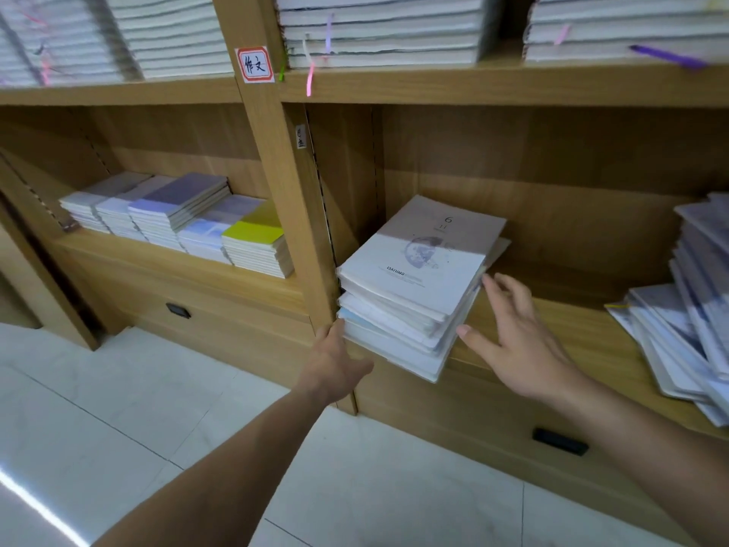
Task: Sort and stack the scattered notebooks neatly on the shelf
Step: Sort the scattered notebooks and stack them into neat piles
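Observation:
A stack of white and pale grey notebooks (418, 278) lies on the wooden shelf (552, 321), against the upright divider, its front corner hanging over the shelf edge. My left hand (335, 357) touches the stack's lower left corner, and its fingers are hidden behind the hand. On the other side, my right hand (513, 329) has straight spread fingers at the stack's right side, with fingertips touching its edge. A loose, slanting heap of notebooks (686, 302) lies at the right end of the same shelf.
Tidy rows of notebooks (177, 219), one with a yellow cover, fill the left compartment. Tall white stacks (378, 29) with coloured ribbons sit on the shelf above. A red-bordered label (255, 65) is stuck on the divider. Below are drawers and a pale tiled floor (157, 408).

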`<state>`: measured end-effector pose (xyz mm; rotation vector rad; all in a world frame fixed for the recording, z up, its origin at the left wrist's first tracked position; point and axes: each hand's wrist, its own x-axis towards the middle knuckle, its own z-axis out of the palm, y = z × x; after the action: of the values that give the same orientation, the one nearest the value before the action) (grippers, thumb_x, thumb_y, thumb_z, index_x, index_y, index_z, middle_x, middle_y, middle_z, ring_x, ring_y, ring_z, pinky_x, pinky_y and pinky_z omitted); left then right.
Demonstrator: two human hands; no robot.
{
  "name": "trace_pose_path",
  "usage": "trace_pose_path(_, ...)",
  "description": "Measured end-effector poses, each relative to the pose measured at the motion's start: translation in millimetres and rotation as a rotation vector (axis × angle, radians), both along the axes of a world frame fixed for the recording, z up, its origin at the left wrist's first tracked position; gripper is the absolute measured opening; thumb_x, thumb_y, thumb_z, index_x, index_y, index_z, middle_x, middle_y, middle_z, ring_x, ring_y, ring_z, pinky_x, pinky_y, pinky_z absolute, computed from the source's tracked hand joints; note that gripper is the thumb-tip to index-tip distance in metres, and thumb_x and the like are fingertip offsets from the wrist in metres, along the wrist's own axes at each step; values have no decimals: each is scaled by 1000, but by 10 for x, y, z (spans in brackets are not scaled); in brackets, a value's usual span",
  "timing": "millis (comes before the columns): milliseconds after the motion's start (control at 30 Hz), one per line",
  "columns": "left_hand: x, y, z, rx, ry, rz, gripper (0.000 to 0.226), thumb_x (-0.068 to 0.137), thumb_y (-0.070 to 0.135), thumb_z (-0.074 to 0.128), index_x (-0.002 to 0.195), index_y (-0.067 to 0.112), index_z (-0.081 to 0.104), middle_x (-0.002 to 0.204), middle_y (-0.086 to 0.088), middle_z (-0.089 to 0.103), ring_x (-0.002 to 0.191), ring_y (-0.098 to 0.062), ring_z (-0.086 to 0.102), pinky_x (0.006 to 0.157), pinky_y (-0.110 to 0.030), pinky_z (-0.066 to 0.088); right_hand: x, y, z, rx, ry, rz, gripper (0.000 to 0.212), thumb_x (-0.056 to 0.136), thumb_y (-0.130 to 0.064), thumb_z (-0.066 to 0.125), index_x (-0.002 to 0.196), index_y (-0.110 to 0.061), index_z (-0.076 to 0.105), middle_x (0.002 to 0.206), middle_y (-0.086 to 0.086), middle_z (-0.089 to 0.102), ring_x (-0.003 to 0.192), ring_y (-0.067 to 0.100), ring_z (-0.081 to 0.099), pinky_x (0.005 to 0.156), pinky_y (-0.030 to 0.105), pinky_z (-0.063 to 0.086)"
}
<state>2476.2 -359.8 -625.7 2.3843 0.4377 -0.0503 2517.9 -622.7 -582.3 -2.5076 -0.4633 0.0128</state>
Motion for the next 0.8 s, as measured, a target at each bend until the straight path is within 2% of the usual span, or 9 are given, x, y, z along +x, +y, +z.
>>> trace_pose_path(100, -141, -111, -7, 6, -37, -68, 71, 82, 33, 74, 143, 20, 38, 121, 8, 42, 105, -15, 51, 82, -26, 46, -13, -134, 65, 6, -24, 9, 90, 85, -72, 39, 158, -33, 2, 159, -19, -2, 150, 18, 12, 118, 44, 29)
trace_pose_path(167, -256, -210, -26, 12, -39, -129, 69, 82, 34, 74, 142, 22, 41, 119, 9, 43, 104, -13, 52, 78, -23, 45, -9, -210, 71, -9, -26, 18, 92, 81, -76, 32, 159, -33, 7, 160, -18, 1, 150, 18, 14, 118, 45, 30)
trace_pose_path(300, -314, -309, -66, -19, -23, -217, 69, 82, 40, 73, 141, 21, 43, 127, 8, 45, 109, -10, 51, 86, -27, 50, -5, -256, 1, -39, -21, 14, 77, 93, -66, 40, 158, -30, 20, 161, -17, 6, 150, 14, 14, 118, 37, 26)
trace_pose_path(433, -171, -182, -16, -17, -58, -89, 44, 84, 39, 72, 120, 21, 54, 115, 5, 60, 107, -17, 59, 90, -30, 49, 6, -250, -12, -46, -12, 9, 70, 97, -59, 43, 157, -32, 22, 162, -16, 6, 150, 14, 14, 116, 34, 24)
trace_pose_path(533, -86, -91, 21, -16, -96, 24, 61, 84, 44, 71, 135, 19, 47, 129, 3, 58, 117, -19, 57, 97, -38, 50, 51, -215, -24, 8, 13, -23, 67, 99, -56, 43, 158, -31, 21, 165, -9, 11, 150, 15, 17, 118, 33, 23)
trace_pose_path(600, -21, -75, 77, -64, -172, -14, 73, 84, 44, 72, 145, 22, 40, 139, 9, 52, 126, -16, 51, 101, -36, 47, 87, -168, -45, 77, 36, -43, 68, 101, -54, 40, 159, -27, 16, 166, -9, 15, 150, 13, 19, 118, 30, 21)
trace_pose_path(667, 50, -118, 155, -173, -252, -106, 67, 85, 41, 73, 143, 30, 41, 136, 19, 53, 124, -5, 50, 99, -30, 44, 110, -111, -51, 137, 87, -74, 70, 102, -53, 37, 160, -27, 8, 164, -9, 21, 147, 15, 28, 114, 29, 27)
trace_pose_path(733, 119, -189, 211, -249, -278, -144, 56, 86, 41, 72, 135, 37, 45, 124, 25, 59, 114, 5, 54, 92, -24, 46, 138, -45, -61, 181, 111, -97, 72, 102, -55, 36, 159, -31, 1, 154, -6, 41, 130, 19, 50, 100, 34, 43)
trace_pose_path(800, 197, -250, 231, -302, -300, -113, 48, 88, 49, 66, 130, 36, 48, 117, 22, 62, 108, 3, 57, 89, -24, 48, 163, 37, -72, 182, 105, -118, 74, 101, -57, 36, 158, -32, -3, 143, -2, 53, 115, 21, 59, 86, 35, 47)
